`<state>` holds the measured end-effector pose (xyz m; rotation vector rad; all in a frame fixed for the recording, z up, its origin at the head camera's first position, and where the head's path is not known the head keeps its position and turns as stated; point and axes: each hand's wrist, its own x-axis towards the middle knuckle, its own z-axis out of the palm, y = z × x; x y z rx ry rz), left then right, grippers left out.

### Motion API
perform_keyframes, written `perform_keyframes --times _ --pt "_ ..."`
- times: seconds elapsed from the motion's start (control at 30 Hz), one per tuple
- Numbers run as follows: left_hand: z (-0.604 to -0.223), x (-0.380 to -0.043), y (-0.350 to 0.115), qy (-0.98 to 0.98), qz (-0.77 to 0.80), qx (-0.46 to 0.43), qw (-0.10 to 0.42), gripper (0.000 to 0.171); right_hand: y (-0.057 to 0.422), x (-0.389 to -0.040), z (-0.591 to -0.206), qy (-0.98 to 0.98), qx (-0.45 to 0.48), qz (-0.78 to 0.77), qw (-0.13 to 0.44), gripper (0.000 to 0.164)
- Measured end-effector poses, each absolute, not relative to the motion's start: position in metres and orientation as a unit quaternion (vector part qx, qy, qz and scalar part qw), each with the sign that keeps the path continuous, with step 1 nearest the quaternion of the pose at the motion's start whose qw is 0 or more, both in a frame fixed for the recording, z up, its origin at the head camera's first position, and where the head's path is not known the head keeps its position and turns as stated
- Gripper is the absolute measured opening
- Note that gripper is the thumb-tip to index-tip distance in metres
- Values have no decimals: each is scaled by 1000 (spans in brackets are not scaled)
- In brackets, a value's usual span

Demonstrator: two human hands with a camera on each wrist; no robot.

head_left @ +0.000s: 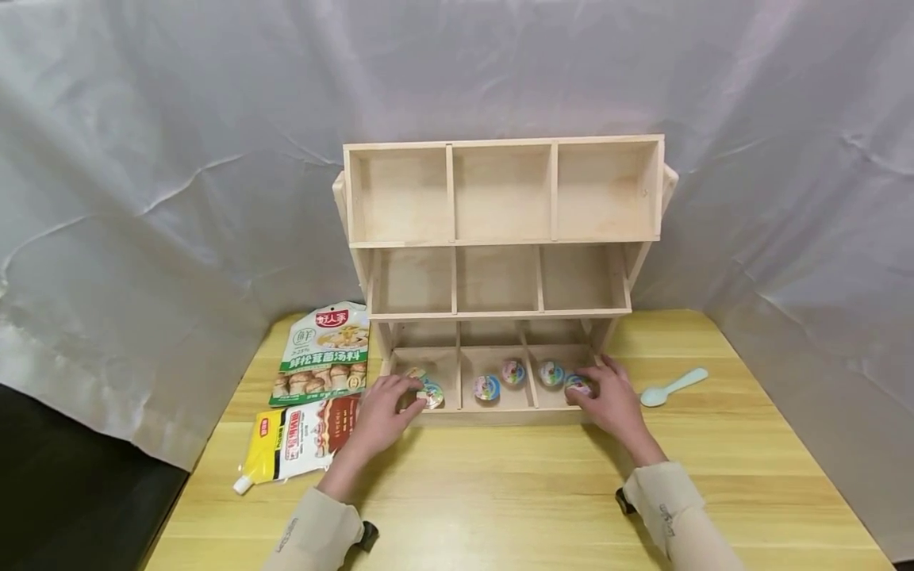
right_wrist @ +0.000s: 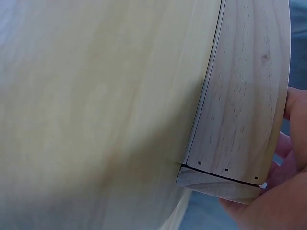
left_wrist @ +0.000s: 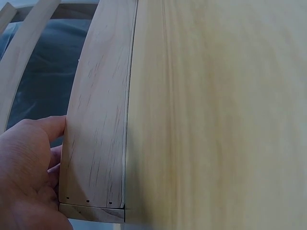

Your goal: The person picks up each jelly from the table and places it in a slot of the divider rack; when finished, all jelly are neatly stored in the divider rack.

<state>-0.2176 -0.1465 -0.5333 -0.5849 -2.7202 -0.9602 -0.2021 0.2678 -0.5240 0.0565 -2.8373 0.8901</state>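
My left hand [head_left: 388, 412] reaches over the low front board [left_wrist: 96, 105] into the bottom left compartment of a wooden shelf. Its thumb and forefinger stand apart beside a small foil-lidded cup [head_left: 431, 395]; a second cup [head_left: 415, 373] lies partly behind the fingers. In the bottom right compartment my right hand [head_left: 616, 400] holds a similar cup [head_left: 577, 385] between thumb and fingers, which hide part of it. Another cup [head_left: 551, 373] sits just left of it. The middle compartment holds a blue-edged cup [head_left: 487, 388] and a pink-lidded cup [head_left: 512, 371]. Both wrist views hide the cups behind the board.
The three-tier wooden shelf [head_left: 503, 242] has bare upper compartments. Left of it lie a green-and-white food packet [head_left: 321, 357] and a spouted sauce pouch [head_left: 303, 436]. A pale green spoon [head_left: 673, 386] lies to the right on the wooden table [head_left: 500, 492]. Grey cloth [head_left: 214, 119] hangs behind.
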Motion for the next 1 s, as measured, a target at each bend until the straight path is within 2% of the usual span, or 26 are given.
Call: perform_keyframes --times 0.63,1.0 --pt "-533 -215 -147 -920 -321 -198 103 30 267 -200 -526 -952 23 291 87 55" --pt "-532 -215 -146 -925 -311 -194 99 30 266 -202 -528 -953 28 287 97 53"
